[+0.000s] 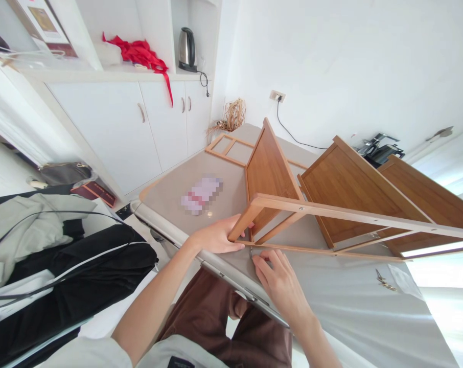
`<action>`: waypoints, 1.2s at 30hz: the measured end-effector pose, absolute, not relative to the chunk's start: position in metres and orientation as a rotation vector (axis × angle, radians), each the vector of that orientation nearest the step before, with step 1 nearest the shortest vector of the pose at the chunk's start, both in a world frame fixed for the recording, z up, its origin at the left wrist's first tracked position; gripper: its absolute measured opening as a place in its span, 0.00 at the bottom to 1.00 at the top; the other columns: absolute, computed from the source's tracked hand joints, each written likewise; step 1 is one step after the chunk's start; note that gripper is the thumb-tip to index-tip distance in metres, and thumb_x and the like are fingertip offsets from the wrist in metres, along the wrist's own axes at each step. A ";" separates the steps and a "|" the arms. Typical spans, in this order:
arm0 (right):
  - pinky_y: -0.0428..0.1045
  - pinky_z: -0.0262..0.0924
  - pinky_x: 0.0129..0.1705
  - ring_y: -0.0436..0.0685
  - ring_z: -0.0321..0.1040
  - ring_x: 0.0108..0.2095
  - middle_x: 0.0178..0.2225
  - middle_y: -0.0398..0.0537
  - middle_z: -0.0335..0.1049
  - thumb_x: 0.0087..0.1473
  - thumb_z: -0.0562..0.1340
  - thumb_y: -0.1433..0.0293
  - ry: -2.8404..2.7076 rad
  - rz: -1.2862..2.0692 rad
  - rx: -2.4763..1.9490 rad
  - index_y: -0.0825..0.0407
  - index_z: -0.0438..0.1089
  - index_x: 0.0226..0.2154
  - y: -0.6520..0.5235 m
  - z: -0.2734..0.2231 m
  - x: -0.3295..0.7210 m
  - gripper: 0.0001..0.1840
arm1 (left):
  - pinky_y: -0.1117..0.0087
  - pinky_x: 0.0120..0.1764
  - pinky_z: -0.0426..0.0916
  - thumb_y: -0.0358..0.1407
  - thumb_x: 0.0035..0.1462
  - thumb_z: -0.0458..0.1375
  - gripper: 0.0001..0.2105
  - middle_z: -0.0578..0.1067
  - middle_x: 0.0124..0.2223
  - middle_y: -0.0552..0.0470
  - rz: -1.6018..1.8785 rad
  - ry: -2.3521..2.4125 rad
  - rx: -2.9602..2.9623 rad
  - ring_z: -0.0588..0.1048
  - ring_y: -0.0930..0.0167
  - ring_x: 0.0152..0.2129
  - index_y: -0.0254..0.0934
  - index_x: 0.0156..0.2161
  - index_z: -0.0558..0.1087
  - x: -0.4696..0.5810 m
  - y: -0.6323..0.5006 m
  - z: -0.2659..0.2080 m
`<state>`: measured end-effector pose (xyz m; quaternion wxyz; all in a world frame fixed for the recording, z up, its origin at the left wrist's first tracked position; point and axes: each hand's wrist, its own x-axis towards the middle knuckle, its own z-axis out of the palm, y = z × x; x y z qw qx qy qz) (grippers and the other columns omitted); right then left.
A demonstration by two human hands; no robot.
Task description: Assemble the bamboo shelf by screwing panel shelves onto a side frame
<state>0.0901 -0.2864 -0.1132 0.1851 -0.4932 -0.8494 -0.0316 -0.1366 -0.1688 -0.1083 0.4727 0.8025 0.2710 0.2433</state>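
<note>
A wooden shelf rack of light frame bars and brown slanted boards lies on its side on the beige table. My left hand grips the end of a frame leg near the table's front edge. My right hand pinches a small metal tool or screw at the lower frame bar, just right of the left hand; the item is too small to name. A separate ladder-like wooden frame lies flat at the far side of the table.
Small metal fittings and a clear bag lie on the table at right. A blurred pink-white packet sits mid-table. White cabinets with a kettle and red cloth stand behind. Dark clothes pile at left.
</note>
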 end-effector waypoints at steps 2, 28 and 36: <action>0.54 0.62 0.42 0.58 0.64 0.39 0.38 0.51 0.65 0.64 0.55 0.78 -2.399 -0.097 -1.391 0.52 0.71 0.41 -0.286 -0.113 0.090 0.10 | 0.65 0.51 0.70 0.34 0.55 0.64 0.26 0.75 0.51 0.50 0.593 0.666 1.966 0.77 0.68 0.43 0.43 0.59 0.66 -0.136 -0.169 -0.108; 0.53 0.57 0.40 0.57 0.63 0.36 0.35 0.50 0.68 0.67 0.55 0.76 -2.332 -0.212 -1.349 0.53 0.72 0.39 -0.282 -0.112 0.087 0.10 | 0.64 0.50 0.70 0.36 0.54 0.65 0.26 0.76 0.47 0.50 0.616 0.706 1.944 0.77 0.66 0.42 0.43 0.58 0.67 -0.136 -0.169 -0.111; 0.53 0.56 0.41 0.56 0.66 0.36 0.33 0.47 0.72 0.66 0.58 0.74 -2.310 -0.182 -1.346 0.51 0.73 0.37 -0.281 -0.114 0.089 0.09 | 0.64 0.47 0.71 0.37 0.55 0.64 0.26 0.77 0.43 0.51 0.602 0.724 1.963 0.77 0.67 0.37 0.44 0.59 0.66 -0.136 -0.169 -0.112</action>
